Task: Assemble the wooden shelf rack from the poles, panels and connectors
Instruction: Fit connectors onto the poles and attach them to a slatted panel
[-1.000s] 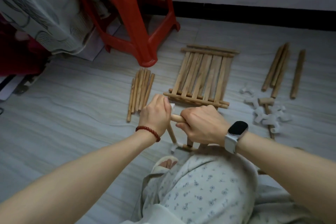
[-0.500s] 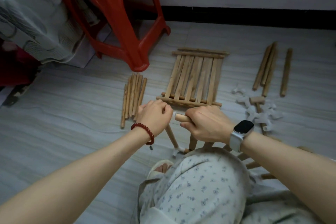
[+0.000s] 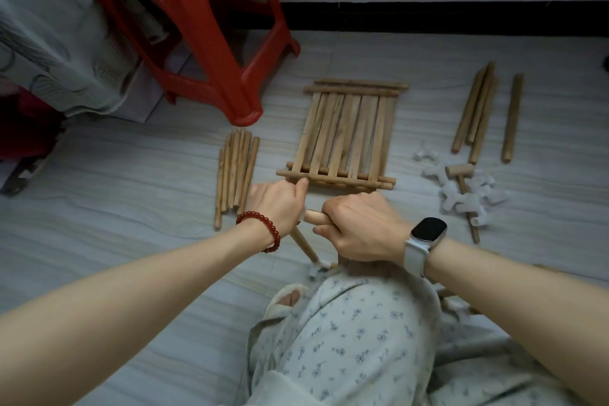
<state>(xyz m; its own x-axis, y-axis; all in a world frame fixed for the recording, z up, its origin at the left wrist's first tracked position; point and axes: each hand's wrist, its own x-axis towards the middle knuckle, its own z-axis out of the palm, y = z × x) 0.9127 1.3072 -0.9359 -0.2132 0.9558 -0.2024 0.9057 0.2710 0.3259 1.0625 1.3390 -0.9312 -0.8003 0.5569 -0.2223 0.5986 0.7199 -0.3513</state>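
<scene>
item: shelf rack parts, laid out on a pale tiled floor [image 3: 131, 175].

- right hand [image 3: 359, 231]: we see its fingers curled round a wooden pole [image 3: 314, 217], whose rounded end pokes out to the left of the fist. white watch [image 3: 425, 237] on the wrist.
- left hand [image 3: 280, 204]: fingers bent, knuckles up, close against that pole's end; we cannot tell what it has hold of, if anything. red bead bracelet [image 3: 260, 227] on the wrist.
- second pole [image 3: 304, 245]: slants down from under the left hand into a white connector [image 3: 318, 269] just beside the knee.
- slatted panels [image 3: 346, 132]: stacked flat, just beyond both hands.
- bundle of thin poles [image 3: 235, 171]: left of the panels.
- thicker poles [image 3: 484, 112]: well to the right.
- loose white connectors [image 3: 461, 198]: below those, with a small wooden mallet [image 3: 461, 175] lying among them.
- red plastic stool [image 3: 197, 33]: upper left.
</scene>
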